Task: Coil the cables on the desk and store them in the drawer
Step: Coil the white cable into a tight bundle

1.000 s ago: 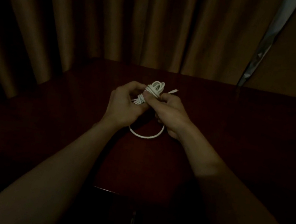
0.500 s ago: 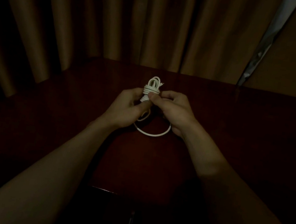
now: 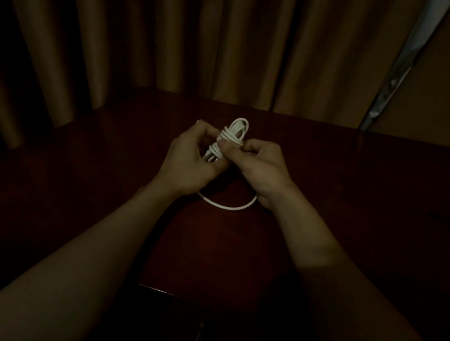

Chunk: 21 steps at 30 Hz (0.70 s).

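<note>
A white cable is bundled into a tight coil with several turns wrapped around its middle, held upright above the dark wooden desk. My left hand grips the lower part of the bundle. My right hand pinches the wrapped middle with thumb and fingers. A loose loop of the same cable hangs below both hands and curves just above the desk. The drawer handle shows faintly under the desk's front edge; the drawer looks closed.
Brown curtains hang behind the desk and along its left side. A narrow bright gap in the curtains shows at the upper right. The room is very dim, and the desk surface is bare around the hands.
The bundle has turned more upright and its wrapped middle looks tighter. The right thumb now presses on the wraps, and the left hand has shifted lower on the coil.
</note>
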### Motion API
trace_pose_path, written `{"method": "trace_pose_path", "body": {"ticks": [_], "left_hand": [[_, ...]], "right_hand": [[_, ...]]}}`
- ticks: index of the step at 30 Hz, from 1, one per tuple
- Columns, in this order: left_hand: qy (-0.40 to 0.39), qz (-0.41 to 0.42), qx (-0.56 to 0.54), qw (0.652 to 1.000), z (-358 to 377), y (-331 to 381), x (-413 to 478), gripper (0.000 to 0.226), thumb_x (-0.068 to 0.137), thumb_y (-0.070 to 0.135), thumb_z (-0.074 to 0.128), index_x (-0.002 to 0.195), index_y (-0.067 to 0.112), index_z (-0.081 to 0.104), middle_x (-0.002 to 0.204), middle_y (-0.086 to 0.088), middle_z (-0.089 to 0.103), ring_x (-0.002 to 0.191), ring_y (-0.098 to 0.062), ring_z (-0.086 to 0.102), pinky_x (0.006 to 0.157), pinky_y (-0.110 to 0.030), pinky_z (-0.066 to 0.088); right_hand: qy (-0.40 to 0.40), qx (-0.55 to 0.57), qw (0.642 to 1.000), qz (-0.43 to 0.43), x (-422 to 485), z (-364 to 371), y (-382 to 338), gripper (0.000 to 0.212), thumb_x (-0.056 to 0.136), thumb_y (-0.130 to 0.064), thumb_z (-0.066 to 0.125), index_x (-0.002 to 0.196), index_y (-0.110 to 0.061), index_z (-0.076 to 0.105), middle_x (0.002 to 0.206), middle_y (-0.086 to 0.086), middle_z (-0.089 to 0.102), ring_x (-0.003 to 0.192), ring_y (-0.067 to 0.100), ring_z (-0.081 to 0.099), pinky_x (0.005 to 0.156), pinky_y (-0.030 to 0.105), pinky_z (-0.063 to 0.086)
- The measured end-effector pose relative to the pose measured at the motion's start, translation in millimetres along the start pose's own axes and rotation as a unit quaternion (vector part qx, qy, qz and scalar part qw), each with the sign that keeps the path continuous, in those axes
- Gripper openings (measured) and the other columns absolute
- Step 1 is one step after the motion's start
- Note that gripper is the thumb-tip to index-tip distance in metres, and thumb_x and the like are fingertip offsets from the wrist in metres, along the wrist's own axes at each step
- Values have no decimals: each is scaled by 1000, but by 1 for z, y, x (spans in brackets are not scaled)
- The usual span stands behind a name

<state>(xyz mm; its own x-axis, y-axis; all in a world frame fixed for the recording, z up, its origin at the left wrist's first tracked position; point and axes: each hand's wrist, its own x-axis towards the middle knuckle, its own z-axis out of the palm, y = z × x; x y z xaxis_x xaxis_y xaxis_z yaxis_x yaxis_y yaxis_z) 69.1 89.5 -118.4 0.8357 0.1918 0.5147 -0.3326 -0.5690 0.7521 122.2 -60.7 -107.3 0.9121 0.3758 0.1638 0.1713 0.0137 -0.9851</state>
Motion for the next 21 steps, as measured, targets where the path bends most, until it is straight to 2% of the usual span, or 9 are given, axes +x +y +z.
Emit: {"method": "trace_pose_path", "body": {"ticks": [3,5,8,10,12,14,17,19,21], "left_hand": [[-42,-10,3,999,-1,1,1,40,84,29,75,122,21,63,110,10,72,100,-3,71,90,-41,61],[-82,-18,-19,996,-1,2,1,36,93,20,72,129,19,64,114,6,74,105,-8,71,95,-39,59],[-97,-27,-35,994,-1,3,2,25,101,13,62,126,16,67,108,-4,76,102,-20,73,89,-43,59],[-87,-25,-23,996,-1,3,1,27,100,22,63,126,18,68,109,-1,76,102,-17,73,93,-48,59],[-59,-24,-6,998,-1,3,1,33,94,33,69,125,20,69,109,5,76,101,-9,74,90,-48,61],[-8,-41,2,999,-1,3,1,33,89,31,80,117,17,69,103,8,76,92,-2,73,82,-37,64],[50,-37,38,997,0,2,1,32,80,18,86,100,14,62,91,10,73,78,2,71,63,-22,59],[52,-33,41,997,2,1,0,35,77,13,86,97,12,58,86,7,71,73,-2,70,59,-25,58],[41,-26,41,998,2,0,0,37,76,18,85,98,14,56,87,6,71,73,-5,71,61,-32,60]], "right_hand": [[-19,-16,1000,-8,-1,0,1,36,92,-23,78,102,10,70,91,18,76,73,16,73,66,25,57],[-24,-18,1000,-7,-1,-1,1,31,94,-22,75,99,8,71,86,14,74,67,8,70,60,18,52],[-28,-19,999,-11,-3,-3,-1,18,95,-22,73,96,-3,74,92,14,77,76,10,73,66,18,54],[-24,-20,999,-11,-2,-3,-1,14,96,-20,73,93,-7,74,91,10,78,80,12,74,71,20,57],[-21,-18,1000,-4,-1,-2,-1,12,96,-20,72,90,-10,72,83,1,77,77,7,73,69,20,56],[-24,-27,999,8,-1,-2,-3,14,97,-24,71,95,-10,73,81,-5,75,72,0,70,65,17,51],[-18,-34,999,10,-3,2,-4,26,96,-28,73,106,-4,74,91,1,77,77,2,73,64,16,53],[-3,-33,999,6,-5,6,-3,30,94,-30,75,106,-2,73,94,6,79,85,11,76,73,24,60],[13,-40,999,4,-5,8,-3,33,94,-31,75,105,1,72,95,9,79,86,16,76,78,28,60]]}}
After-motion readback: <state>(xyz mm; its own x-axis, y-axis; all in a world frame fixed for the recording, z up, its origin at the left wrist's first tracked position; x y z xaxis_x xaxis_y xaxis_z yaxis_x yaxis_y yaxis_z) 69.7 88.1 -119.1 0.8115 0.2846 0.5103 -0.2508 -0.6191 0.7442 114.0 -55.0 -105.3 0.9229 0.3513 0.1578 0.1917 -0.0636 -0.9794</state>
